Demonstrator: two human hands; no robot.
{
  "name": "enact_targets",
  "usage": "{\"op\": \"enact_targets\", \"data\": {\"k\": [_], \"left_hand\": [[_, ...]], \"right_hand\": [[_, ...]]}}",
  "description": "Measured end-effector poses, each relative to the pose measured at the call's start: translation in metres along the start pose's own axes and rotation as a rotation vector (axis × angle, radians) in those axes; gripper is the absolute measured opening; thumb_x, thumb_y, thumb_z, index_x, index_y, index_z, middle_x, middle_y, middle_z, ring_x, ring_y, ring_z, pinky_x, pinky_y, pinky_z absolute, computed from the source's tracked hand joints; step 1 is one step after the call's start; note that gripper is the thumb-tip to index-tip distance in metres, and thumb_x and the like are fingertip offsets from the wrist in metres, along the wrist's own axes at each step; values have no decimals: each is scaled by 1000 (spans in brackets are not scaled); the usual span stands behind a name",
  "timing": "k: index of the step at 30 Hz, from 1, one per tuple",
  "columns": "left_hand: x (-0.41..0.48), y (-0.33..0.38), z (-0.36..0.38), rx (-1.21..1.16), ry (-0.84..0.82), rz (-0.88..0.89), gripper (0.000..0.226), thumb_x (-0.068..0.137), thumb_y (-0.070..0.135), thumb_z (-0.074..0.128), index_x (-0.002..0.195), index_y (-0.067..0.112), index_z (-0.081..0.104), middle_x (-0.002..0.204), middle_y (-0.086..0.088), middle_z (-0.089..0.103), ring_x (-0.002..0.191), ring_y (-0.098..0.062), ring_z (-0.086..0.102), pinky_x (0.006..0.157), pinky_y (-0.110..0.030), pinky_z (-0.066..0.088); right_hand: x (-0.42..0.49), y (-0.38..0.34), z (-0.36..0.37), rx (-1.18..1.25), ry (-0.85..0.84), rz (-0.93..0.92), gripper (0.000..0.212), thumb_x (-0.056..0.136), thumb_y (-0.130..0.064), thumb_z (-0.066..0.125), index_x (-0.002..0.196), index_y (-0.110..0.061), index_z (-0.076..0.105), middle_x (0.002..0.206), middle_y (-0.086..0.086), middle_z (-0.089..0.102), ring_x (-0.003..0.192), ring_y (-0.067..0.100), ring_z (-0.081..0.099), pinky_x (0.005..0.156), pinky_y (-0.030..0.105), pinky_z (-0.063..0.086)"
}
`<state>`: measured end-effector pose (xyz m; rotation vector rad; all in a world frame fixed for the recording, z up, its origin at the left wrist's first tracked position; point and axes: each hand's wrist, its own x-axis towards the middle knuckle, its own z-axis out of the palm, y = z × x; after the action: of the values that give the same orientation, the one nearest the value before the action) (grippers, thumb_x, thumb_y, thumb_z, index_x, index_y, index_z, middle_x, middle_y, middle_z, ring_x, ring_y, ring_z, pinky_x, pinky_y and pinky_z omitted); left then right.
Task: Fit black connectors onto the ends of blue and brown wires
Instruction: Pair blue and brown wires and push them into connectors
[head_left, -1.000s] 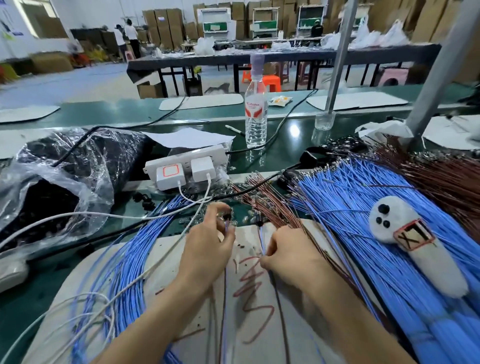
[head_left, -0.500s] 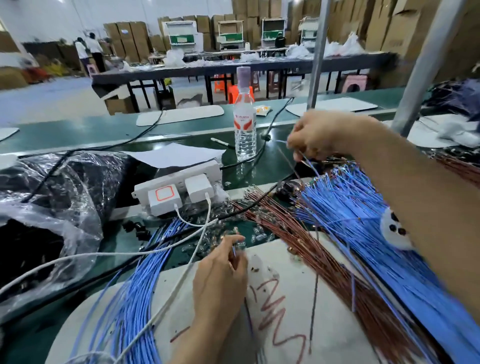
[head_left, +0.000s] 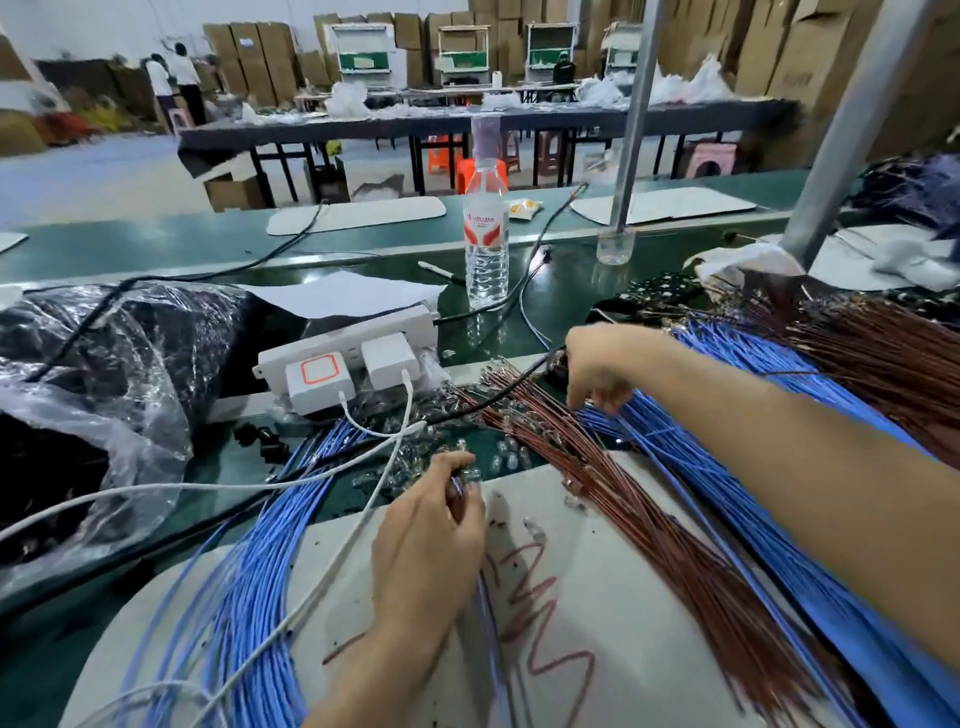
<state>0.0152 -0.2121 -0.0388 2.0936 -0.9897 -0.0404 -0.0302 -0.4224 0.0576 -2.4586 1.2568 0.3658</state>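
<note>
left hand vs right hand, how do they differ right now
The left hand sits close in over the white board; the right hand is farther out, over the brown wires. The left hand pinches a thin blue wire; whether the right hand's down-curled fingers hold anything cannot be told. Both are bare and at wire ends.

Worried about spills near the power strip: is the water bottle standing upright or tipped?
Upright: the water bottle stands on its base behind the power strip, neck pointing up, cap on.
</note>
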Motion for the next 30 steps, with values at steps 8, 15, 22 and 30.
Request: {"op": "enact_targets", "data": {"k": [8,15,22,30], "left_hand": [[0,-2,-1,-8,9,1,12,93,24,57,99,32,64,71,16,60,66,-3,54,55,-19,36],[0,-4,1,-39,0,-2,14,93,23,56,97,32,65,67,13,61,60,-5,53,58,-29,45],[2,-10,2,-298,47,-38,20,93,14,55,88,29,68,61,21,60,48,-2,45,51,-21,33],[1,-15,2,-375,84,-13,27,93,9,55,84,31,67,79,23,68,55,-4,54,52,-20,43]], "right_hand": [[3,12,27,-106,370,-7,15,85,-6,58,100,-6,55,104,17,56,100,37,59,74,37,45],[6,24,36,83,357,33,21,82,-16,65,81,-10,45,87,13,53,89,32,59,77,34,48],[6,23,54,21,519,-1,16,88,-18,62,101,-9,64,107,15,61,99,34,61,71,32,39],[8,34,44,515,538,-128,7,91,-18,60,86,-13,61,97,10,62,90,25,58,77,31,45]]}}
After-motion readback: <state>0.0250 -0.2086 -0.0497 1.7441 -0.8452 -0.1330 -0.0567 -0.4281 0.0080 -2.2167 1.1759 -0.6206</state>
